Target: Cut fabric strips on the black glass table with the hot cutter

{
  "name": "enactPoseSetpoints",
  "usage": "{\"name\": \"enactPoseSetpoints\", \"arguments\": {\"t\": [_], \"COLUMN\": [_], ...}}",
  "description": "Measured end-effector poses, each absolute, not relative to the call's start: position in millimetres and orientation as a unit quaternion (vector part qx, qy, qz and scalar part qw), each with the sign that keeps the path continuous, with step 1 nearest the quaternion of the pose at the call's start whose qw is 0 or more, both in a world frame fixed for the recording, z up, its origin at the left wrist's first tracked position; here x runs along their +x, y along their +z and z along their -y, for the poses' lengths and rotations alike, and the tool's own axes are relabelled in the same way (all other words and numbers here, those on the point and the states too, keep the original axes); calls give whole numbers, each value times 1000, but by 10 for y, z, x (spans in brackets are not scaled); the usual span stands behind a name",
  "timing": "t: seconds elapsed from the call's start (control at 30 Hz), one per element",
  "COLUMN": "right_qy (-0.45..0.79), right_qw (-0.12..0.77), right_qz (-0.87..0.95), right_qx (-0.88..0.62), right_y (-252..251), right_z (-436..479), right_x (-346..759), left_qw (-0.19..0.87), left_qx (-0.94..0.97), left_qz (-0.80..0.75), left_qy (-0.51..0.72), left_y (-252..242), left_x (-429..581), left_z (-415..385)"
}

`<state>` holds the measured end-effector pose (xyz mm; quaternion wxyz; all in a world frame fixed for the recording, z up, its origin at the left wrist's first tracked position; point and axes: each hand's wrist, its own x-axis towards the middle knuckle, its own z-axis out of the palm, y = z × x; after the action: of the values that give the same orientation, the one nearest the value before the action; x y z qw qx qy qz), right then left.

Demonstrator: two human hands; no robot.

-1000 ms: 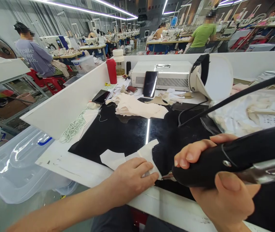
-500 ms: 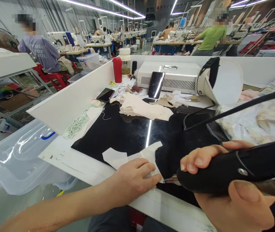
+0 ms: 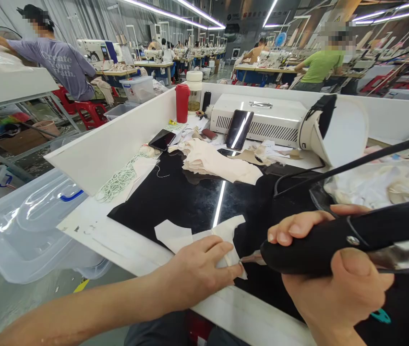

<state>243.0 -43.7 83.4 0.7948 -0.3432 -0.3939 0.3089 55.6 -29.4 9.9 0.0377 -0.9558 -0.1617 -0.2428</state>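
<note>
My left hand [image 3: 208, 266] lies palm down on a cut white fabric piece [image 3: 174, 234], its fingers spread and pressing the piece against a glossy black board [image 3: 147, 199]. The fabric has a curved outline, and part of it is hidden under my fingers. My right hand [image 3: 330, 283] is wrapped round a black-handled tool [image 3: 305, 247] with a narrow metal tip. That tip points left and meets the fabric's right edge, close beside my left fingertips. What kind of tool it is I cannot tell. Farther back lies a stack of cream fabric pieces [image 3: 221, 163].
A black cable [image 3: 370, 156] runs across the right side. Behind are a white vented machine [image 3: 262, 115] with a wide nozzle, a leaning phone [image 3: 239, 129] and a red bottle [image 3: 182, 103]. Green cord [image 3: 120, 182] lies left, above a clear plastic box [image 3: 39, 226]. Co-workers sit beyond the low wall.
The tool's tip now sits slightly higher along the fabric's edge, and a corner of fabric shows below my left fingers. The view has shifted slightly. A co-worker at the left has stretched an arm out.
</note>
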Motion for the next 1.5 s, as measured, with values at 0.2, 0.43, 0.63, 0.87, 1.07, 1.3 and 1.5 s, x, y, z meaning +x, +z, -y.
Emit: {"name": "enactPoseSetpoints", "arguments": {"t": [0.2,0.43,0.63,0.87,1.07,1.3,1.5], "right_qy": [309,294,296,313,308,298,311], "right_qw": [791,799,790,783,790,797,779], "right_qz": [389,384,391,405,408,408,427], "right_qx": [-357,-357,-368,-354,-339,-331,-338], "right_y": [841,847,820,874,849,801,706], "right_z": [414,323,308,470,569,551,580], "right_x": [2428,2423,2389,2408,2421,2384,2427], "left_qw": [53,33,21,59,-1,-122,-149], "left_qx": [-950,-956,-961,-953,-948,-970,-973], "left_qz": [181,180,177,204,188,67,62], "left_qy": [-250,-230,-212,-217,-258,-200,-164], "left_y": [88,122,141,38,258,330,179], "left_x": [555,531,522,578,563,564,472], "left_z": [302,299,279,609,566,-82,-296]}}
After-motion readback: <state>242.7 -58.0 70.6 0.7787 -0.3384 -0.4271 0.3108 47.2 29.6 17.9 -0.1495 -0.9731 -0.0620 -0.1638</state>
